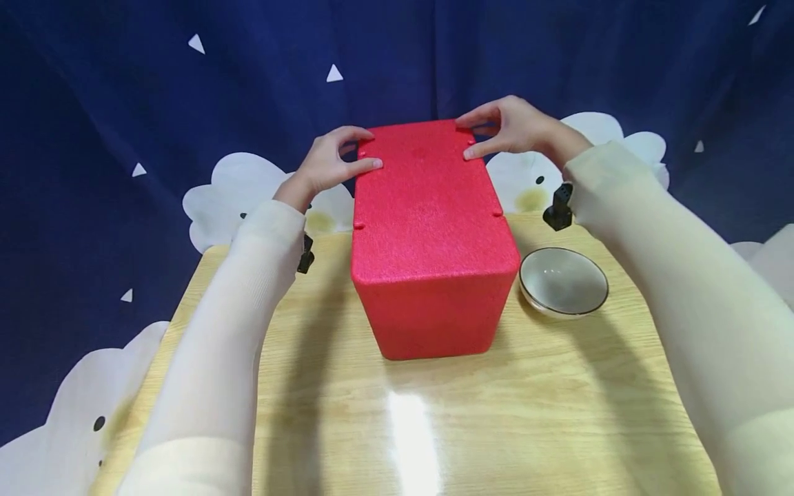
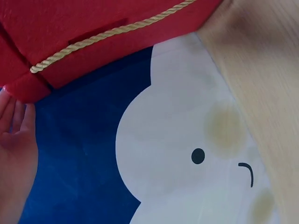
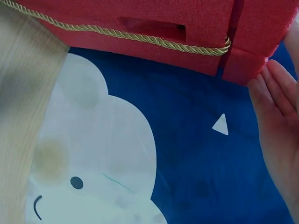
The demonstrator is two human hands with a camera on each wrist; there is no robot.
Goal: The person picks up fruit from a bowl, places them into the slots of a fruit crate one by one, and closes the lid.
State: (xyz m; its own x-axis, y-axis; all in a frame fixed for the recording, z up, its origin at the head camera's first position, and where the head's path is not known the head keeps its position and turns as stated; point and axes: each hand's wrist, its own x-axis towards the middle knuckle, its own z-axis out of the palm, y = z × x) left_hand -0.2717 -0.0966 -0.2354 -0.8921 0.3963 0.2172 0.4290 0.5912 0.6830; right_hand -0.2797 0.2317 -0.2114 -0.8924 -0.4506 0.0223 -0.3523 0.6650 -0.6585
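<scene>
A red foam box [image 1: 428,227] with a fitted lid stands in the middle of the wooden table [image 1: 496,413]. My left hand [image 1: 367,149] pinches the lid's far left corner, thumb on top and fingers behind. My right hand [image 1: 466,140] pinches the far right corner the same way. In the left wrist view the fingers [image 2: 14,121] lie against the box's corner [image 2: 28,86], under a gold rope handle [image 2: 107,33]. In the right wrist view the fingers [image 3: 275,93] touch the other corner [image 3: 243,65], beside the rope [image 3: 140,37] and a handle slot [image 3: 152,28].
An empty pale bowl [image 1: 563,281] with a dark rim sits on the table just right of the box. A dark blue cloth with white cloud shapes [image 1: 248,186] hangs behind and around the table. The table's near half lies bare.
</scene>
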